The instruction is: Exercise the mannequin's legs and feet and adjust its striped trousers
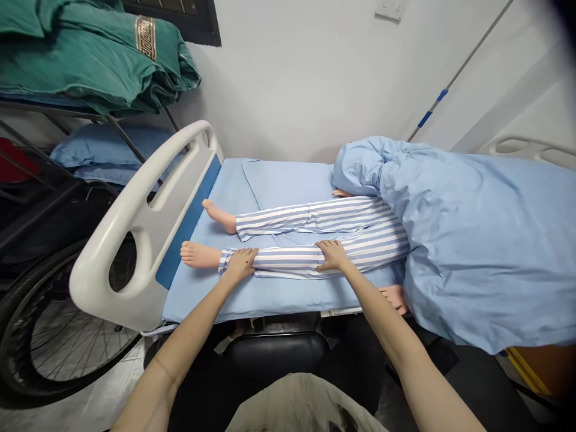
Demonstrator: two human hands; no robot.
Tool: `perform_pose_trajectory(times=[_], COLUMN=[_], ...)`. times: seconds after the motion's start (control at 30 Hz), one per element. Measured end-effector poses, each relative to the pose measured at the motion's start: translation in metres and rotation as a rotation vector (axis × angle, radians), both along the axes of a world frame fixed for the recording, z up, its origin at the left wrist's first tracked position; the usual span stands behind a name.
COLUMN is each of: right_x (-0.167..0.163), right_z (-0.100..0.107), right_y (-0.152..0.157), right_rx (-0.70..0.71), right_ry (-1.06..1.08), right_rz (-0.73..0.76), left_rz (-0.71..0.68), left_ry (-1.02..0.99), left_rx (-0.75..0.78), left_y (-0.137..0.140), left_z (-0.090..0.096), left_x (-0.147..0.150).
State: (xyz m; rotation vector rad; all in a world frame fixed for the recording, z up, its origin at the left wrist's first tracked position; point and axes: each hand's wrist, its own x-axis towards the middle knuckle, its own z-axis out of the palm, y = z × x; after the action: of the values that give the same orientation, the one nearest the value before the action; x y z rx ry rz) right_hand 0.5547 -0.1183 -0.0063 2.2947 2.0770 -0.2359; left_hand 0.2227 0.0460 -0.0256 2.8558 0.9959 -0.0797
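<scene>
Left hand (pixel 240 262) lies palm down, fingers loosely spread, on the near trouser leg (pixel 288 259) at the ankle cuff. Right hand (pixel 332 255) rests flat and open on the same leg near the knee. The leg belongs to a manikin (pixel 315 231) in blue-and-white striped pyjamas, lying on the bed (pixel 270 294). Its long axis runs left to right, bare feet pointing left toward the white footboard (pixel 135 240). A blue quilt (pixel 472 240) covers the upper body at right.

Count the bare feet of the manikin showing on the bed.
2. The far foot lies close to the white footboard; the near foot lies just beyond the left hand. The right hand rests further up the near leg.
</scene>
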Motion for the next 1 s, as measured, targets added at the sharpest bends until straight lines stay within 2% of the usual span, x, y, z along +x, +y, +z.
perform_pose_trajectory(times=[0.3, 0.77, 1.0], right_x=[0.001, 0.001, -0.012], right_z=[-0.002, 0.000, 0.011], right_y=[-0.001, -0.001, 0.011], right_rx=[-0.004, -0.024, -0.153], right_ry=[-0.023, -0.035, -0.114], right_rz=[-0.004, -0.003, 0.107], left_rz=[0.132, 0.153, 0.152], left_ry=[0.016, 0.030, 0.028], left_rx=[0.013, 0.014, 0.011], left_y=[-0.004, -0.003, -0.002], left_z=[-0.004, -0.010, -0.012], left_x=[0.010, 0.012, 0.012])
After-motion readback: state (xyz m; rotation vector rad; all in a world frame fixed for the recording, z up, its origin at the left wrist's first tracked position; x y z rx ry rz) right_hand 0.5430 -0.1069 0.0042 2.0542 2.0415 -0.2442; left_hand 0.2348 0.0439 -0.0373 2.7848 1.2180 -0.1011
